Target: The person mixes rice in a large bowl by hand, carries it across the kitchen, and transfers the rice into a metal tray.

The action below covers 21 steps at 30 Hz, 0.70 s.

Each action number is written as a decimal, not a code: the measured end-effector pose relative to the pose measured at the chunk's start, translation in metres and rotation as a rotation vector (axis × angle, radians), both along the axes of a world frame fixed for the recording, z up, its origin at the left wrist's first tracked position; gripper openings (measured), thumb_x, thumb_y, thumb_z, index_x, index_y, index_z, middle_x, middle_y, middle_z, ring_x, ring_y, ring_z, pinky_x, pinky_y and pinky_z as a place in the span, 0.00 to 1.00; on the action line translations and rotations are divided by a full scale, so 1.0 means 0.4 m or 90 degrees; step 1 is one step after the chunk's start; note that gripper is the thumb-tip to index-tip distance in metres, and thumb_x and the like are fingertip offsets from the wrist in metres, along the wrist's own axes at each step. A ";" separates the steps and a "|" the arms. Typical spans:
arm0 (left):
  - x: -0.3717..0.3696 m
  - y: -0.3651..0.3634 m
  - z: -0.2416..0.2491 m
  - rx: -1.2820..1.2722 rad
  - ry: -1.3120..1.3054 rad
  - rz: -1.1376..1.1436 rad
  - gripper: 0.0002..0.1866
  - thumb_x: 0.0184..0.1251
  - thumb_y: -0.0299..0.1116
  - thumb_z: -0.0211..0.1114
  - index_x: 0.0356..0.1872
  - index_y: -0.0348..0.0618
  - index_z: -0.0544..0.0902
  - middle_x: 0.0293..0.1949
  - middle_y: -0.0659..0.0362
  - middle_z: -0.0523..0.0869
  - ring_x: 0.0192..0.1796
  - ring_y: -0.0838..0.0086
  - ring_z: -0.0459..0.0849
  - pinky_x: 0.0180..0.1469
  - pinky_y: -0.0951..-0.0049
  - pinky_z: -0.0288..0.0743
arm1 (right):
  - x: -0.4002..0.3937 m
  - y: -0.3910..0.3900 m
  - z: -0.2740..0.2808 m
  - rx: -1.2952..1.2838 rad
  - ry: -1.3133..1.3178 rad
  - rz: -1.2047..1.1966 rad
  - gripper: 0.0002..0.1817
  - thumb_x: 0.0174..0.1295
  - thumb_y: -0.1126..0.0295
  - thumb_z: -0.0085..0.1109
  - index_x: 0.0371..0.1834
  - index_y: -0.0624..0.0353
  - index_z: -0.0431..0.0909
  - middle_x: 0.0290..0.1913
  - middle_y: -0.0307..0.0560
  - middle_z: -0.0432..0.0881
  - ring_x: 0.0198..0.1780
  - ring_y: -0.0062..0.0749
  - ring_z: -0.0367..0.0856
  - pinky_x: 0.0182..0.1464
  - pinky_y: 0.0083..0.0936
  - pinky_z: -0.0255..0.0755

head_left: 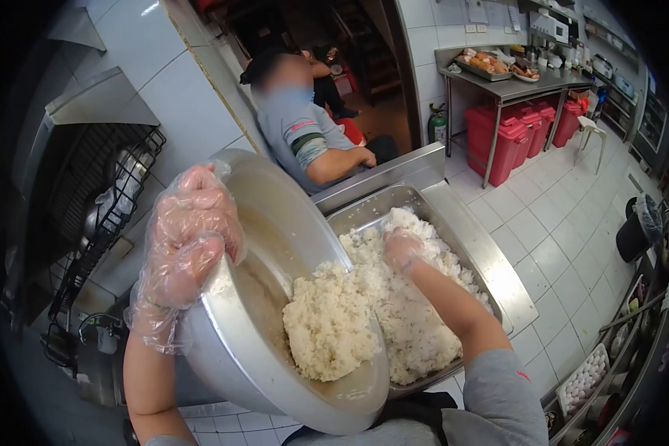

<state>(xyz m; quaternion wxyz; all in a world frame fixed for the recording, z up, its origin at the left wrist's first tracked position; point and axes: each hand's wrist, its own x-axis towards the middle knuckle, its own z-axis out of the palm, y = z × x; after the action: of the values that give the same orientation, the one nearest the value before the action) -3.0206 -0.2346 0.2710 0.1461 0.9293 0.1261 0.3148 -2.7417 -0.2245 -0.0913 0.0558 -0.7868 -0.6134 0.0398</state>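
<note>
A large metal pot (238, 357) is tilted toward a rectangular steel tray (509, 297), its lower rim over the tray's near left part. My left hand (193, 230), in a clear plastic glove, is closed on the pot's upper left rim. Cooked rice (331, 323) lies in the pot near the lower rim, and more white rice (424, 334) fills much of the tray. My right hand (403, 249) touches the rice at the tray's far side; its fingertips are hidden in it.
A seated person (305, 134) is beyond the tray. A black wire rack (97, 230) stands at left. Far right are a steel table (505, 89) with food trays, red bins (494, 141), a stool (589, 134) and a black bin (635, 230). Eggs (583, 379) lie lower right.
</note>
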 end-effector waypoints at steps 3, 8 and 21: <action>0.005 -0.004 0.008 0.017 0.012 -0.021 0.25 0.54 0.54 0.52 0.09 0.46 0.73 0.15 0.64 0.73 0.29 0.69 0.71 0.59 0.59 0.57 | -0.074 0.061 0.122 -0.071 0.014 0.024 0.11 0.55 0.65 0.54 0.33 0.58 0.84 0.42 0.50 0.83 0.42 0.44 0.82 0.36 0.43 0.76; 0.030 -0.006 0.010 0.049 0.038 -0.075 0.19 0.51 0.49 0.54 0.11 0.46 0.75 0.17 0.63 0.73 0.30 0.67 0.71 0.55 0.60 0.60 | -0.320 0.160 0.240 0.174 0.224 0.411 0.10 0.52 0.66 0.53 0.23 0.58 0.81 0.25 0.53 0.82 0.30 0.46 0.82 0.34 0.42 0.74; 0.051 -0.025 0.017 0.057 0.040 -0.073 0.14 0.43 0.44 0.55 0.10 0.45 0.74 0.16 0.62 0.74 0.27 0.66 0.67 0.41 0.64 0.61 | -0.577 -0.004 0.190 -0.552 0.297 0.884 0.20 0.53 0.51 0.55 0.26 0.57 0.85 0.26 0.47 0.82 0.33 0.37 0.80 0.36 0.37 0.74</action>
<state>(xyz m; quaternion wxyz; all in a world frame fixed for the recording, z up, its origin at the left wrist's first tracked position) -3.0000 -0.2447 0.2778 0.1181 0.9500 0.0629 0.2820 -2.9725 -0.2262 -0.0151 -0.1623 -0.1553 -0.8604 0.4574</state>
